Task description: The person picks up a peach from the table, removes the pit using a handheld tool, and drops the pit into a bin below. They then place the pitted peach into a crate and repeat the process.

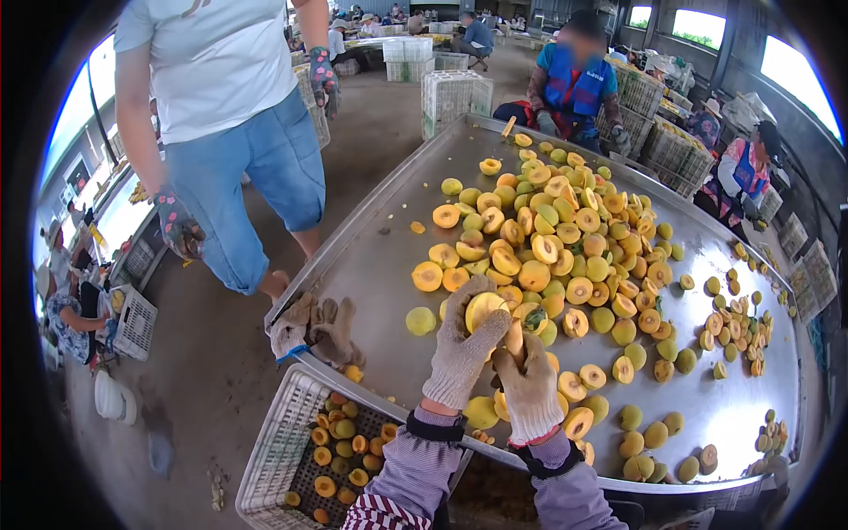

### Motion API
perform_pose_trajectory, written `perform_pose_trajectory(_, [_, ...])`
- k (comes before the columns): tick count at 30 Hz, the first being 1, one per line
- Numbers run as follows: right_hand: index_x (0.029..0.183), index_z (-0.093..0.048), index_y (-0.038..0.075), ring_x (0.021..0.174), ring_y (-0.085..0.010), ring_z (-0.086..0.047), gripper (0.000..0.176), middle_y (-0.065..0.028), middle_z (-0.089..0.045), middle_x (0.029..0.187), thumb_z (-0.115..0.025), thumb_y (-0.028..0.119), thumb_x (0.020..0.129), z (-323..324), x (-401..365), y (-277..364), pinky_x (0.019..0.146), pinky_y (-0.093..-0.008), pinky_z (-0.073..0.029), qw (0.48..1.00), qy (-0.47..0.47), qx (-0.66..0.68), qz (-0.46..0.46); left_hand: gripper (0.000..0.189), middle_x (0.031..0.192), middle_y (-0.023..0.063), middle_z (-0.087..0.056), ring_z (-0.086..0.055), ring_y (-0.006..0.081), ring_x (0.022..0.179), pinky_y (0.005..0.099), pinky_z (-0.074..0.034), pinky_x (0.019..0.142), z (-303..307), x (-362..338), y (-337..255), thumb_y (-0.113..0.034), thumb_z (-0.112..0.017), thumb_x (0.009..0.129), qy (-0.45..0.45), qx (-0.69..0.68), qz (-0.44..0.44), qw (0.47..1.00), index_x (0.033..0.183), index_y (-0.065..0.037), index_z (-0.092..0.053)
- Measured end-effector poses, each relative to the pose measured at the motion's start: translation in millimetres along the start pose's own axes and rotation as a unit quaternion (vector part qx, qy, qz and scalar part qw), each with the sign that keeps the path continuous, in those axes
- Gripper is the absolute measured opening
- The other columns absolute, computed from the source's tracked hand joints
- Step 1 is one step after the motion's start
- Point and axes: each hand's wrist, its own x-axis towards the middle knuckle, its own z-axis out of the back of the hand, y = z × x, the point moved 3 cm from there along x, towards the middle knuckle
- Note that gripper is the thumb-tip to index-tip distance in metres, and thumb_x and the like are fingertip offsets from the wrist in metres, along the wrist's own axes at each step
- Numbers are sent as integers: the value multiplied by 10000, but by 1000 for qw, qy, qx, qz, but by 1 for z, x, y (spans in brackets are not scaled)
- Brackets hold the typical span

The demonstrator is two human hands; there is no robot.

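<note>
My left hand, in a knitted work glove, is closed around a yellow peach above the near side of the metal table. Close beside it, my gloved right hand is closed on a small tool with a pale, wooden-looking handle; its working end is hidden. Both hands are nearly touching at the fruit. A large heap of whole and halved peaches lies just beyond them, green-skinned with yellow flesh. Several more pieces lie near my right wrist.
A white plastic crate with halved peaches stands below the table's near left edge. Spare gloves lie on that corner. One person stands at the left; another sits across the table. Stacked crates stand behind.
</note>
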Motion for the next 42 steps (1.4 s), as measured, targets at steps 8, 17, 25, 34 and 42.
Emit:
perform_pose_trajectory(8, [1078,-592,-4,683,-213,-632,258,-115,-617,706,-650,197,927,19,-20,26,585,-341,-486,997,66,-22,-22,550,1331,152,-579,-599,289,1219,440,-511,1046,-6,-8,1,-435,-498,1055,2,-326,106,939,1399,-7,-478])
perform_pose_trajectory(17, [1126,-690,125,617,-247,-651,290,-123,-576,997,-694,86,839,23,-32,28,476,-330,-506,885,73,-342,307,586,1322,159,-605,-654,306,1119,422,-563,944,-14,-17,9,-511,-399,1068,15,-252,95,963,1375,-23,-500])
perform_pose_trajectory(25, [1064,-593,39,520,-116,-521,250,9,-543,709,-566,285,1029,20,-34,-7,447,-273,-389,984,141,9,106,532,1365,182,-582,-628,256,1169,398,-518,1003,-22,-31,-11,-367,-503,1065,25,-23,-106,994,1402,44,-486])
perform_pose_trajectory(34, [1027,-533,53,442,-74,-409,278,39,-461,639,-568,329,1010,33,-47,18,395,-246,-305,889,215,245,-322,383,1199,142,-677,-660,192,1018,320,-532,886,-22,-33,-3,-254,-477,1065,35,46,-105,993,1253,48,-619])
perform_pose_trajectory(42, [909,-551,42,412,-96,-408,338,8,-470,580,-555,367,1001,47,-53,30,385,-257,-293,873,227,261,-344,391,1222,169,-663,-647,231,1081,353,-526,927,-27,-44,-2,-247,-550,1010,37,43,-78,995,1264,42,-617])
